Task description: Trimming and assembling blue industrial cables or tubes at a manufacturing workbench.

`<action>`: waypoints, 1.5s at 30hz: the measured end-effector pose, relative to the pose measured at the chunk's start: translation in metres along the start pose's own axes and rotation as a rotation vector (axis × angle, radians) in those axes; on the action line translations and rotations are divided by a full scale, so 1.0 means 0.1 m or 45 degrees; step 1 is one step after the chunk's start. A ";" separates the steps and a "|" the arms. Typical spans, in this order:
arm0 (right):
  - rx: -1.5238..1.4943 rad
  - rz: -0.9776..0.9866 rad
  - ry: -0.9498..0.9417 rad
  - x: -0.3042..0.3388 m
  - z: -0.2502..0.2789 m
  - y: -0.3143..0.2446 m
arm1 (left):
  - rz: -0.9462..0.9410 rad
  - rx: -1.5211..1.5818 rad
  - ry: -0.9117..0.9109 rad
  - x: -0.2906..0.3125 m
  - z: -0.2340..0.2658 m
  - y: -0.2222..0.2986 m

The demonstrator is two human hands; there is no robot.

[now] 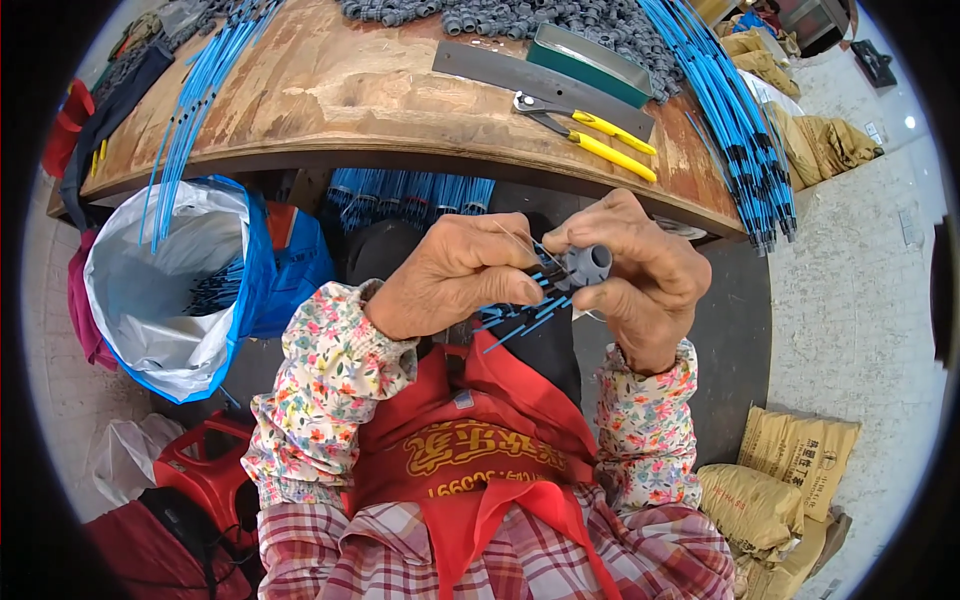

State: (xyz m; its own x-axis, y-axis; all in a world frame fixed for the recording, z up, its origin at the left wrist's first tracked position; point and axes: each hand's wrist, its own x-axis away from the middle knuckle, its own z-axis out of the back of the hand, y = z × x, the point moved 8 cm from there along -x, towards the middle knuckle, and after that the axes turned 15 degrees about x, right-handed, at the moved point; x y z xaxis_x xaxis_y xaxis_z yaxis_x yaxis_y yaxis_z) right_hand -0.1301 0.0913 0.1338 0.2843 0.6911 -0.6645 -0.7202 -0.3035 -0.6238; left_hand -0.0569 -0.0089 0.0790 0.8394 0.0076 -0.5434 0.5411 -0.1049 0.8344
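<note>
My right hand [645, 275] is closed around a grey plastic fitting [590, 264], a short ribbed piece with a round opening on its near end. Close to its left, my left hand [462, 275] pinches thumb against fingers beside the fitting. Thin blue rods [540, 318] with black parts show at these fingertips and below them, over my lap. Which rod the left fingers grip is partly hidden. A fine pale strand [515, 240] runs from the left fingers toward the fitting.
On the wooden table [330, 90] lie yellow-handled pliers [600, 140], a flat metal bar [480, 75], a green tray [590, 65], heaped grey fittings [500, 15] and blue rod bundles [735, 110]. A white-lined blue bag [165, 340] stands left, near a red stool [205, 470]. Sacks [750, 510] lie right.
</note>
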 end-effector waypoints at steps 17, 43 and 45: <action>-0.011 -0.142 0.008 0.15 0.13 0.15 | 0.254 0.691 0.341 0.05 -0.10 -0.35; -0.380 -0.189 0.151 0.22 0.33 0.37 | -0.240 -0.568 0.313 0.00 -0.26 -0.10; -0.419 -0.159 0.111 0.19 0.33 0.39 | -0.225 -0.466 0.262 -0.03 -0.24 -0.17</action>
State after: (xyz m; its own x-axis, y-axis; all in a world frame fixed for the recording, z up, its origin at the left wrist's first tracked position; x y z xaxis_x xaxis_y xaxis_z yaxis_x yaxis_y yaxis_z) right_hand -0.1736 0.1149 0.1108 0.4201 0.6821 -0.5985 -0.4382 -0.4251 -0.7920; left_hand -0.0677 0.0165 0.0690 0.7051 0.1950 -0.6817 0.6283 0.2738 0.7282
